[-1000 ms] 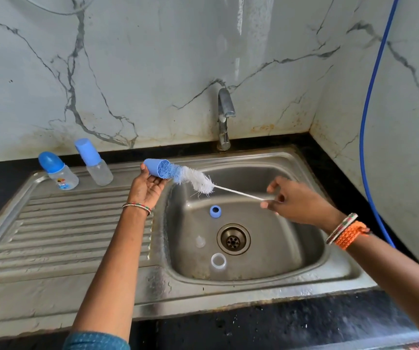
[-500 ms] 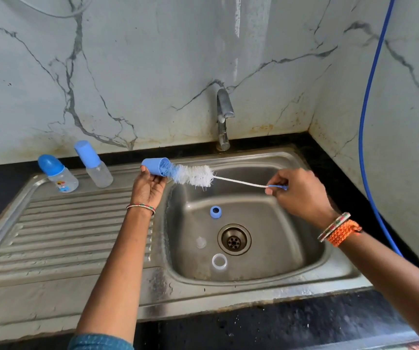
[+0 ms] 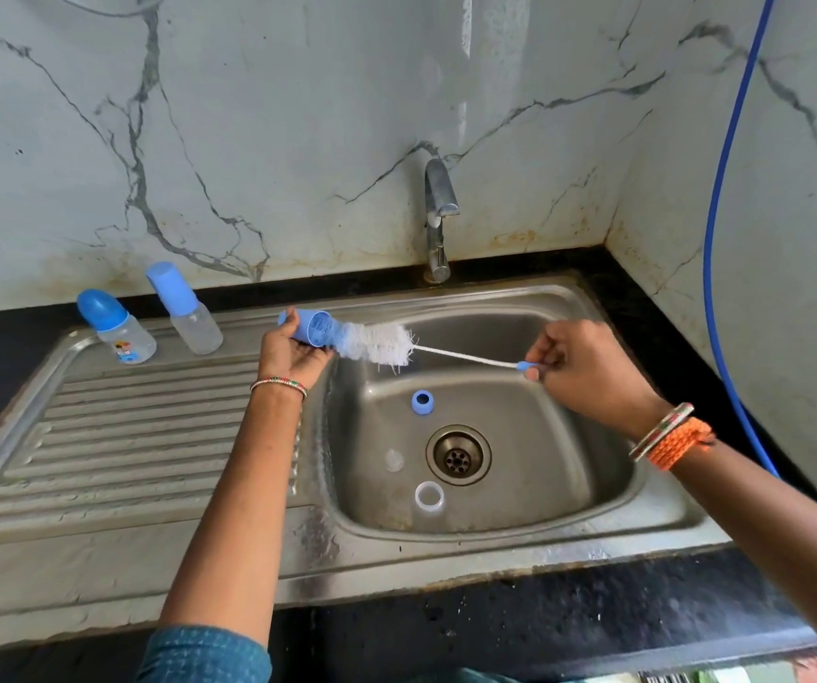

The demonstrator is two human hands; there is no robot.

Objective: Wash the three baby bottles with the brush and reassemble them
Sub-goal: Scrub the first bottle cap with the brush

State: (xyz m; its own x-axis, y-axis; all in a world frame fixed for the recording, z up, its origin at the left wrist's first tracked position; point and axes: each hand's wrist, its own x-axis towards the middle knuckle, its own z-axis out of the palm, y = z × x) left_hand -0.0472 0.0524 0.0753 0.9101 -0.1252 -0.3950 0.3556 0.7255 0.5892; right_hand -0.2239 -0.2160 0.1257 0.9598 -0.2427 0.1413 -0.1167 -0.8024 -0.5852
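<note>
Steel sink [image 3: 569, 549] held loose parts; your left hand [image 3: 293, 354] clasped a cap [image 3: 309, 327], right hand [image 3: 589, 372] pinched the brush [image 3: 382, 343]. Two bottles [image 3: 118, 327] beside the sink waited, capped.

Left hand [image 3: 293, 354] holds blue cap [image 3: 309, 328]; right hand [image 3: 589, 372] pinches brush [image 3: 382, 343].

steel sink [image 3: 534, 547] | tap [image 3: 437, 214] at back wall | blue hose [image 3: 722, 199] down right wall
</note>
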